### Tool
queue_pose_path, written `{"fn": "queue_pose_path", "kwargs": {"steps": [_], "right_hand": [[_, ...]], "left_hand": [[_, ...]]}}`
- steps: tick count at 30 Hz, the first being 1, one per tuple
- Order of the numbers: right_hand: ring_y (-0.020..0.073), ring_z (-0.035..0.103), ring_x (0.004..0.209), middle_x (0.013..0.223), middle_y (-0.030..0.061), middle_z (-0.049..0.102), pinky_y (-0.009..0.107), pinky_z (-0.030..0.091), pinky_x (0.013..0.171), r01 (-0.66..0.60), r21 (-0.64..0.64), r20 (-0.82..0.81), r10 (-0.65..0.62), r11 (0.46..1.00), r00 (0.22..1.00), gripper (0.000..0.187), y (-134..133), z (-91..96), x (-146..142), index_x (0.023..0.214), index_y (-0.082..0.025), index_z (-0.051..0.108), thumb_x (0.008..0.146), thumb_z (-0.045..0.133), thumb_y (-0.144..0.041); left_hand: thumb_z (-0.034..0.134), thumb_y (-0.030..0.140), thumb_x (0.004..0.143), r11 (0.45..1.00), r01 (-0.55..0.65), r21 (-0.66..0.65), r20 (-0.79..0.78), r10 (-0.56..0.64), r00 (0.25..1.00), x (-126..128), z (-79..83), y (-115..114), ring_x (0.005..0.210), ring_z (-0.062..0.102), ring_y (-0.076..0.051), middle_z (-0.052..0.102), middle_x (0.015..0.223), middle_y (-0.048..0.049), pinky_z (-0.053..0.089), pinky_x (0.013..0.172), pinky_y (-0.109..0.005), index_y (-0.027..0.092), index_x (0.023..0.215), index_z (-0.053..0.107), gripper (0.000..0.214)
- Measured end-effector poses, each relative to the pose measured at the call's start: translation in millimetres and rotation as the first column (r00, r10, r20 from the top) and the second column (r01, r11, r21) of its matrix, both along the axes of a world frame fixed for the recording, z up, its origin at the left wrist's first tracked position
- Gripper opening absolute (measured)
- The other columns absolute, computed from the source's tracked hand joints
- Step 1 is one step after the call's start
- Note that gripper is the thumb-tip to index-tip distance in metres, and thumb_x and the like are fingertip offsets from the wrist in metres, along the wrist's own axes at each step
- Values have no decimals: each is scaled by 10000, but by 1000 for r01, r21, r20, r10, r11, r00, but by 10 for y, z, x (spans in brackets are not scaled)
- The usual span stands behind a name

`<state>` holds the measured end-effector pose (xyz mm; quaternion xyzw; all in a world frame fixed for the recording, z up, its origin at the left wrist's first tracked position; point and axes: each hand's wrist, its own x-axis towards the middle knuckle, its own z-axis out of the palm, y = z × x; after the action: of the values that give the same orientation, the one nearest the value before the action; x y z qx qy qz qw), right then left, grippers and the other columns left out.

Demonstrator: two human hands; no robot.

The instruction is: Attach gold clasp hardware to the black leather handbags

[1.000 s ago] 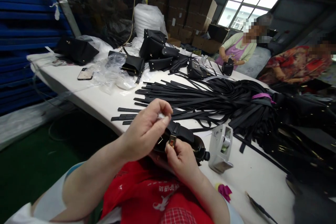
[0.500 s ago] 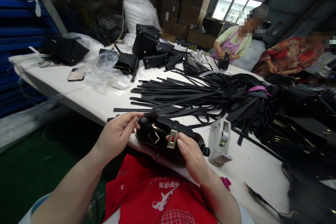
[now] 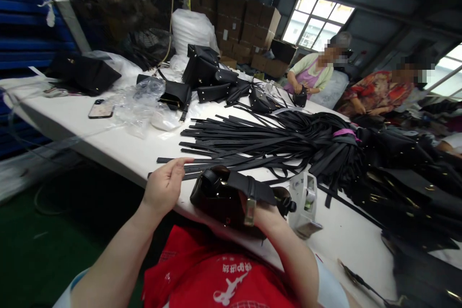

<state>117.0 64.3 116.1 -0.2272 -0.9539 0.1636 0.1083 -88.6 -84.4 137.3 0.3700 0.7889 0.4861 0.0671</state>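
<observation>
A small black bag (image 3: 220,195) with a strap and a gold buckle (image 3: 249,211) rests at the near edge of the white table (image 3: 119,147). My right hand (image 3: 265,211) grips it from below, mostly hidden behind the strap. My left hand (image 3: 166,184) hovers just left of the bag, fingers loosely apart, holding nothing, its fingertips near the ends of the black straps (image 3: 260,142) spread over the table.
A white tape dispenser (image 3: 305,199) stands right of the bag. A phone (image 3: 100,109), clear plastic wrap (image 3: 142,103) and more black bags (image 3: 207,70) lie farther back. Two other people (image 3: 314,72) work at the far right. Cardboard boxes (image 3: 249,24) are stacked behind.
My left hand dropped from a raised pinch to the bag's left end, then let go and drew slightly left. The bag tilted and my right hand shifted under it.
</observation>
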Motion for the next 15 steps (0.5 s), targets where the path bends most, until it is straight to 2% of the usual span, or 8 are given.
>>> {"fn": "queue_pose_path", "kwargs": {"steps": [3, 5, 7, 9, 10, 12, 15], "right_hand": [[236, 640, 815, 866, 87, 714, 351, 457, 783, 16, 136, -52, -9, 991, 999, 203, 85, 330, -46, 932, -215, 689, 871, 499, -178], [205, 611, 710, 744, 58, 688, 309, 431, 694, -8, 186, -59, 19, 983, 998, 197, 181, 648, -49, 764, -213, 675, 872, 526, -285], [172, 565, 646, 649, 26, 632, 276, 391, 631, -157, 198, 0, 160, 968, 987, 179, 308, 951, -48, 636, -206, 618, 800, 589, -273], [145, 517, 616, 616, 2, 581, 258, 360, 605, -360, 195, 88, 349, 912, 933, 148, 437, 1152, -54, 586, -204, 569, 729, 593, -177], [136, 499, 608, 617, -5, 566, 253, 351, 601, -436, 185, 132, 417, 881, 899, 147, 490, 1193, -62, 580, -204, 554, 706, 574, -130], [134, 484, 614, 632, -6, 561, 250, 347, 604, -534, 168, 222, 496, 829, 840, 165, 560, 1147, -86, 580, -205, 542, 681, 536, -74], [156, 525, 672, 685, 17, 597, 259, 374, 625, -608, 131, 353, 536, 783, 767, 145, 575, 840, -112, 594, -198, 563, 653, 554, -66]], "left_hand": [[366, 455, 936, 998, -49, 33, 33, 48, 998, -41, -26, -90, 565, 510, -141, 527, 616, 21, 409, 586, -246, 177, 1144, 617, 428], [407, 431, 919, 997, -64, 36, 48, 62, 997, -73, -31, -136, 570, 512, -131, 566, 684, 17, 407, 592, -244, 190, 1165, 597, 393], [417, 429, 908, 998, -46, 45, 80, 43, 996, -93, -27, -163, 559, 505, -127, 580, 719, 13, 403, 579, -243, 196, 1171, 585, 389], [409, 449, 907, 999, -11, 53, 120, 5, 993, -86, -19, -168, 561, 510, -138, 565, 682, 12, 404, 569, -246, 188, 1175, 581, 411], [409, 459, 904, 999, 5, 47, 130, -11, 991, -67, -15, -161, 575, 523, -149, 563, 665, 8, 410, 573, -249, 183, 1174, 583, 423], [419, 472, 892, 999, 30, 26, 123, -33, 992, 2, -13, -131, 649, 571, -178, 603, 698, -14, 438, 614, -264, 175, 1168, 589, 440], [418, 480, 886, 995, 98, -16, 80, -96, 992, 163, -40, -62, 757, 616, -205, 657, 800, -37, 469, 704, -295, 173, 1172, 583, 451]]}}
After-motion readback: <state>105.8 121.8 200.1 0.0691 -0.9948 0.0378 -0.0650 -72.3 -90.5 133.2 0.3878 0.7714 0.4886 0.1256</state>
